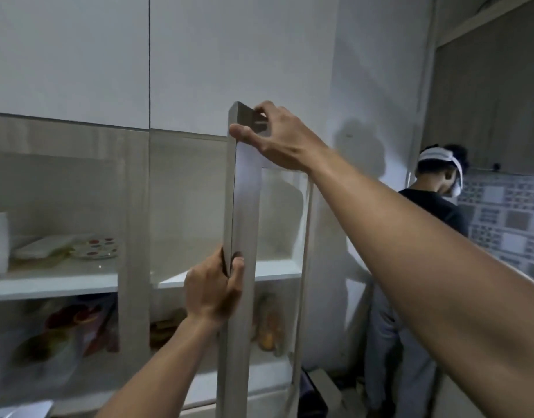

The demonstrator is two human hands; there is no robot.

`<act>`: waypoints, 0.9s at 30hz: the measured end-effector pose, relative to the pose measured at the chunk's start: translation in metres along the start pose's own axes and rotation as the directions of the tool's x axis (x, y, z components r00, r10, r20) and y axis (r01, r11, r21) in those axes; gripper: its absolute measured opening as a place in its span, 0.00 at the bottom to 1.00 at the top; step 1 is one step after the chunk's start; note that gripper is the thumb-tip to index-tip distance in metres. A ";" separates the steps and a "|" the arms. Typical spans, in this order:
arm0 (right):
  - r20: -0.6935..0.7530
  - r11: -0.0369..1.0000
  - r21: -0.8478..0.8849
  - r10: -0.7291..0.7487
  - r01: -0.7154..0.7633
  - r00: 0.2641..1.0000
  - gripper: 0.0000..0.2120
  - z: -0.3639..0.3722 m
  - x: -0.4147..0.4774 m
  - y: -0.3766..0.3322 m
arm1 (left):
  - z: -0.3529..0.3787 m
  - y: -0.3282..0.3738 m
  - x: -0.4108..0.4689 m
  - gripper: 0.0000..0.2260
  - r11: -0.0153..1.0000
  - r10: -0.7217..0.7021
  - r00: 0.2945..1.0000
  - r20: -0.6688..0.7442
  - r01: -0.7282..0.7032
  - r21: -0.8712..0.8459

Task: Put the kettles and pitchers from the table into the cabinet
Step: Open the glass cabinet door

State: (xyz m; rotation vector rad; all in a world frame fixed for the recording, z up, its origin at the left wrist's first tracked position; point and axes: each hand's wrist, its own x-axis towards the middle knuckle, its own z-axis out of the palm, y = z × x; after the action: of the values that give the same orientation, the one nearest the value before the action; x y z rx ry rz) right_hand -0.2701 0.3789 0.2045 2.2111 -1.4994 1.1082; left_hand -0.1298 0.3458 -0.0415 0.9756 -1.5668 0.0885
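A tall pale cabinet door (244, 206) stands edge-on toward me, swung out from the cabinet (136, 206). My right hand (271, 134) grips the door's top corner, thumb on the near edge and fingers over the top. Lower down, my left hand (214, 291) grips the door's edge about halfway up. Behind the door a white shelf (277, 270) shows through a glass panel. No kettle or pitcher is in view, and the table is out of frame.
The left compartment holds plates and a lidded container (66, 248) on a white shelf, with coloured packets (87, 324) below. Another person (431, 236) in a dark shirt and a head strap stands close at the right by a patterned tile wall (507, 218).
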 end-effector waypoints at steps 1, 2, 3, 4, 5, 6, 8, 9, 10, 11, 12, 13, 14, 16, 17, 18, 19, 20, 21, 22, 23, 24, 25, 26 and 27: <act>-0.002 1.000 -0.007 -0.009 0.009 1.000 0.38 -0.010 -0.009 0.004 | 0.002 0.012 -0.006 0.20 1.000 0.028 1.000 0.012 -0.028 -0.009; -0.006 1.000 -0.018 -0.011 0.011 1.000 0.37 -0.021 -0.019 0.010 | 0.006 0.026 -0.014 0.19 0.998 0.051 0.998 0.031 -0.050 -0.033; -0.013 1.000 -0.027 -0.015 0.015 1.000 0.36 -0.031 -0.027 0.014 | 0.010 0.039 -0.019 0.17 0.996 0.075 0.997 0.030 -0.073 -0.049; -0.022 0.999 -0.038 -0.016 0.015 1.000 0.34 -0.043 -0.036 0.021 | 0.015 0.054 -0.027 0.16 0.994 0.094 0.995 0.022 -0.093 -0.062; -0.033 0.999 -0.050 -0.022 0.020 0.999 0.32 -0.054 -0.045 0.026 | 0.019 0.067 -0.033 0.15 0.992 0.111 0.994 0.010 -0.110 -0.065; -0.048 0.998 -0.063 -0.030 0.027 0.998 0.30 -0.063 -0.053 0.030 | 0.023 0.078 -0.037 0.15 0.990 0.123 0.992 0.009 -0.122 -0.070; -0.082 0.994 -0.098 -0.049 0.040 0.995 0.27 -0.084 -0.072 0.043 | 0.038 0.103 -0.048 0.18 0.984 0.143 0.988 0.055 -0.136 -0.113; -0.098 0.991 -0.123 -0.057 0.044 0.994 0.28 -0.094 -0.082 0.050 | 0.046 0.117 -0.053 0.20 0.981 0.147 0.985 0.092 -0.133 -0.142; -0.114 0.988 -0.150 -0.065 0.048 0.991 0.29 -0.102 -0.091 0.055 | 0.055 0.128 -0.057 0.23 0.977 0.149 0.981 0.124 -0.127 -0.172; -0.130 0.982 -0.179 -0.077 0.053 0.988 0.30 -0.109 -0.098 0.060 | 0.062 0.138 -0.059 0.25 0.971 0.152 0.977 0.153 -0.119 -0.206; -0.143 0.974 -0.220 -0.085 0.052 0.986 0.30 -0.118 -0.108 0.067 | 0.072 0.152 -0.062 0.27 0.961 0.159 0.972 0.176 -0.111 -0.253; -0.154 0.963 -0.265 -0.094 0.051 0.984 0.29 -0.126 -0.115 0.073 | 0.079 0.164 -0.064 0.30 0.950 0.169 0.965 0.198 -0.106 -0.295; -0.164 0.947 -0.317 -0.101 0.045 0.981 0.29 -0.136 -0.123 0.081 | 0.088 0.178 -0.067 0.33 0.939 0.185 0.957 0.225 -0.105 -0.328; -0.160 0.911 -0.412 -0.102 0.028 0.982 0.27 -0.152 -0.136 0.095 | 0.104 0.199 -0.068 0.40 0.927 0.218 0.937 0.275 -0.110 -0.358; -0.155 0.888 -0.459 -0.097 0.015 0.983 0.26 -0.161 -0.141 0.103 | 0.112 0.210 -0.068 0.42 0.924 0.234 0.927 0.292 -0.119 -0.364; -0.153 0.864 -0.503 -0.089 0.000 0.984 0.25 -0.168 -0.147 0.112 | 0.121 0.219 -0.069 0.43 0.920 0.252 0.918 0.307 -0.128 -0.370; -0.151 0.837 -0.546 -0.070 -0.024 0.986 0.25 -0.177 -0.155 0.122 | 0.131 0.232 -0.072 0.44 0.914 0.269 0.908 0.322 -0.135 -0.383; -0.146 0.813 -0.581 -0.050 -0.045 0.988 0.24 -0.183 -0.160 0.130 | 0.140 0.240 -0.074 0.45 0.910 0.282 0.901 0.329 -0.143 -0.389; -0.141 0.784 -0.617 -0.024 -0.069 0.990 0.24 -0.192 -0.167 0.140 | 0.150 0.252 -0.076 0.46 0.905 0.293 0.895 0.335 -0.147 -0.399; -0.131 0.758 -0.647 0.003 -0.087 0.991 0.24 -0.198 -0.173 0.148 | 0.160 0.260 -0.077 0.46 0.904 0.294 0.893 0.341 -0.144 -0.402; -0.124 0.730 -0.676 0.026 -0.104 0.992 0.25 -0.204 -0.178 0.156 | 0.169 0.268 -0.079 0.47 0.904 0.291 0.891 0.349 -0.137 -0.404; -0.123 0.701 -0.703 0.047 -0.120 0.991 0.26 -0.212 -0.183 0.165 | 0.180 0.278 -0.080 0.48 0.904 0.291 0.888 0.355 -0.134 -0.407; -0.123 0.678 -0.722 0.067 -0.136 0.990 0.27 -0.219 -0.188 0.173 | 0.191 0.287 -0.081 0.48 0.907 0.287 0.887 0.363 -0.130 -0.400; -0.118 0.664 -0.733 0.089 -0.147 0.989 0.28 -0.223 -0.193 0.180 | 0.199 0.294 -0.082 0.49 0.915 0.275 0.887 0.372 -0.123 -0.383; -0.111 0.653 -0.740 0.115 -0.159 0.987 0.29 -0.226 -0.198 0.187 | 0.208 0.301 -0.083 0.49 0.921 0.265 0.886 0.380 -0.116 -0.373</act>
State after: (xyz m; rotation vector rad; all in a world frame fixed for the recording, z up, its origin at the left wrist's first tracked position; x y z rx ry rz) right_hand -0.5711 0.5641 0.1808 1.4848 -1.7059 0.4147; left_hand -0.4847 0.4666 -0.0309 0.5797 -1.9987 -0.2695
